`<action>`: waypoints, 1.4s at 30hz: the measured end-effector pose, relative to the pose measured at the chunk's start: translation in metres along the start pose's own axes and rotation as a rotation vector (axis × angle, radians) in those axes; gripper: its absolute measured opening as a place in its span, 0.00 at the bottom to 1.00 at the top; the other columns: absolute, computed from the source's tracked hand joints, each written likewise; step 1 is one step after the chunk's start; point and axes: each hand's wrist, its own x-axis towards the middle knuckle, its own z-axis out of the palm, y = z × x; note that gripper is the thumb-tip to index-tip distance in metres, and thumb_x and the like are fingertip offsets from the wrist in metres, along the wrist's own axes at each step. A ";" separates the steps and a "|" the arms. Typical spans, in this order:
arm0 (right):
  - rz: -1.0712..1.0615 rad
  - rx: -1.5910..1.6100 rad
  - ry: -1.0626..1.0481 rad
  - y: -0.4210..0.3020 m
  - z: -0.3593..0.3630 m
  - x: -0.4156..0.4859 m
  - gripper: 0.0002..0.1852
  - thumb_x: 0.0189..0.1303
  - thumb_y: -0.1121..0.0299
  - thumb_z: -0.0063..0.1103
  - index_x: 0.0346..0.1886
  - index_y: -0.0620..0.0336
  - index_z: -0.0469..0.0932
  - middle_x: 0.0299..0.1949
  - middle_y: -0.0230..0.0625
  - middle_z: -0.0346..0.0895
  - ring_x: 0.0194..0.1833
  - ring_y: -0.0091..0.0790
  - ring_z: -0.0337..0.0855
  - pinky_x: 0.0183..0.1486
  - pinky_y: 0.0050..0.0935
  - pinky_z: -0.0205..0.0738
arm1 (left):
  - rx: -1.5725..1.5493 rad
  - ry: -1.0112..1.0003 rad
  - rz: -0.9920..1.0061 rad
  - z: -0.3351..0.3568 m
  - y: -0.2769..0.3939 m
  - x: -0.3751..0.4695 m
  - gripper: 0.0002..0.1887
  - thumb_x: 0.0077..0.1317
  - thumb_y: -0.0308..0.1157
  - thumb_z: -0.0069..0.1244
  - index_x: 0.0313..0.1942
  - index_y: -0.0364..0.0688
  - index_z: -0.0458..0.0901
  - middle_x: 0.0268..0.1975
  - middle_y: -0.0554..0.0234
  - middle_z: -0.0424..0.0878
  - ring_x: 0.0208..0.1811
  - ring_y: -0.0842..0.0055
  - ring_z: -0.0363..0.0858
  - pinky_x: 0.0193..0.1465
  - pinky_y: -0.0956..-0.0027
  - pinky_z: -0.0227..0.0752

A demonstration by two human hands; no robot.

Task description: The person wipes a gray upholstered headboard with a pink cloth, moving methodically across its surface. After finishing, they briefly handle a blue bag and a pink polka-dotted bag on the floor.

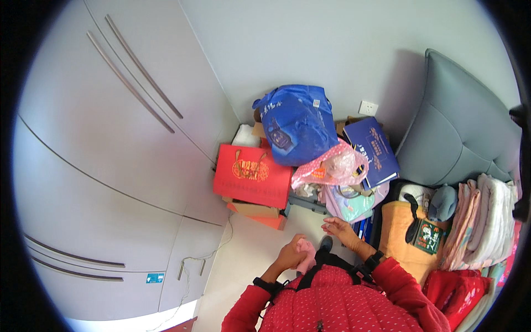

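Observation:
A crumpled pink cloth [305, 254] is in my left hand [291, 253], its fingers closed around it, in front of my red dotted jacket. To its right, my right hand [341, 231] is raised with bent fingers apart and holds nothing. It is near a stack of pastel plastic bags [352, 205] against the pile by the wall. A pink dotted plastic bag [332, 166] lies above these, beside a large blue bag [298, 128]. A red gift bag [253, 174] rests on cardboard boxes to the left.
Wardrobe doors [124, 166] line the left side, with a white cable [211, 253] trailing by them on the floor. At right are a padded grey headboard [456, 128], an orange towel [398, 232], folded blankets [489, 220] and red clothing [454, 292]. A blue folder [371, 149] leans near a wall socket [368, 108].

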 end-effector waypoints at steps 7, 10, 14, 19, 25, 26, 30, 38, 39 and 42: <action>-0.185 0.009 0.038 -0.053 -0.045 0.070 0.15 0.74 0.74 0.55 0.61 0.63 0.73 0.53 0.37 0.83 0.55 0.29 0.83 0.59 0.27 0.75 | -0.039 0.122 0.155 -0.016 0.003 0.046 0.31 0.56 0.40 0.60 0.62 0.51 0.74 0.47 0.47 0.86 0.49 0.54 0.86 0.53 0.58 0.78; -0.240 0.040 0.111 -0.062 -0.067 0.091 0.15 0.71 0.77 0.58 0.59 0.63 0.75 0.54 0.35 0.82 0.56 0.28 0.81 0.60 0.30 0.76 | -0.107 0.111 0.086 -0.021 0.007 0.056 0.28 0.56 0.35 0.60 0.59 0.47 0.75 0.46 0.51 0.85 0.48 0.61 0.85 0.52 0.61 0.78; -0.187 -0.153 0.300 -0.075 -0.085 0.113 0.19 0.70 0.76 0.61 0.62 0.62 0.73 0.58 0.38 0.78 0.60 0.31 0.79 0.63 0.31 0.76 | -0.204 0.206 0.090 -0.037 0.012 0.062 0.22 0.57 0.30 0.60 0.52 0.40 0.76 0.42 0.56 0.84 0.45 0.69 0.84 0.49 0.64 0.78; -0.388 -0.459 0.385 -0.115 -0.076 0.140 0.24 0.67 0.70 0.67 0.64 0.63 0.72 0.59 0.43 0.78 0.61 0.39 0.80 0.62 0.36 0.77 | -0.241 0.238 0.198 -0.080 0.014 0.096 0.19 0.56 0.28 0.58 0.49 0.36 0.76 0.39 0.58 0.82 0.44 0.70 0.82 0.49 0.66 0.76; -0.512 -0.623 0.419 -0.188 -0.042 0.195 0.26 0.65 0.68 0.69 0.65 0.62 0.73 0.61 0.43 0.77 0.61 0.39 0.79 0.63 0.37 0.76 | -0.454 0.188 0.336 -0.128 0.026 0.134 0.21 0.59 0.18 0.56 0.53 0.38 0.76 0.47 0.64 0.78 0.51 0.77 0.78 0.55 0.73 0.73; -0.538 -0.652 0.424 -0.200 -0.038 0.207 0.26 0.65 0.68 0.69 0.65 0.62 0.73 0.61 0.44 0.77 0.61 0.41 0.79 0.63 0.38 0.76 | -0.454 0.178 0.324 -0.136 0.027 0.137 0.21 0.60 0.18 0.56 0.54 0.38 0.76 0.47 0.64 0.78 0.51 0.77 0.78 0.55 0.73 0.73; -0.638 -0.825 0.446 -0.242 -0.028 0.267 0.25 0.67 0.66 0.67 0.65 0.60 0.73 0.61 0.47 0.76 0.61 0.46 0.79 0.63 0.40 0.76 | -0.659 0.074 0.143 -0.173 0.008 0.139 0.21 0.61 0.20 0.56 0.55 0.38 0.76 0.45 0.63 0.79 0.49 0.76 0.79 0.54 0.71 0.75; -0.709 -1.152 0.456 -0.296 -0.032 0.392 0.29 0.66 0.59 0.67 0.66 0.60 0.71 0.65 0.53 0.73 0.67 0.56 0.72 0.69 0.46 0.67 | -0.156 0.274 0.012 -0.238 -0.052 0.150 0.22 0.60 0.37 0.65 0.49 0.35 0.77 0.43 0.48 0.84 0.46 0.65 0.84 0.53 0.63 0.77; -0.692 -1.186 0.465 -0.300 -0.032 0.403 0.30 0.66 0.58 0.67 0.67 0.59 0.71 0.67 0.53 0.71 0.69 0.56 0.69 0.70 0.46 0.66 | -0.103 0.290 0.020 -0.243 -0.054 0.157 0.23 0.61 0.38 0.65 0.49 0.35 0.77 0.44 0.47 0.84 0.47 0.62 0.84 0.53 0.62 0.77; -0.596 -1.302 0.485 -0.313 -0.032 0.428 0.35 0.66 0.52 0.66 0.71 0.60 0.68 0.72 0.55 0.66 0.72 0.56 0.65 0.73 0.47 0.63 | -0.103 0.373 0.111 -0.254 -0.054 0.183 0.24 0.61 0.40 0.63 0.52 0.37 0.77 0.46 0.44 0.84 0.52 0.50 0.83 0.54 0.56 0.76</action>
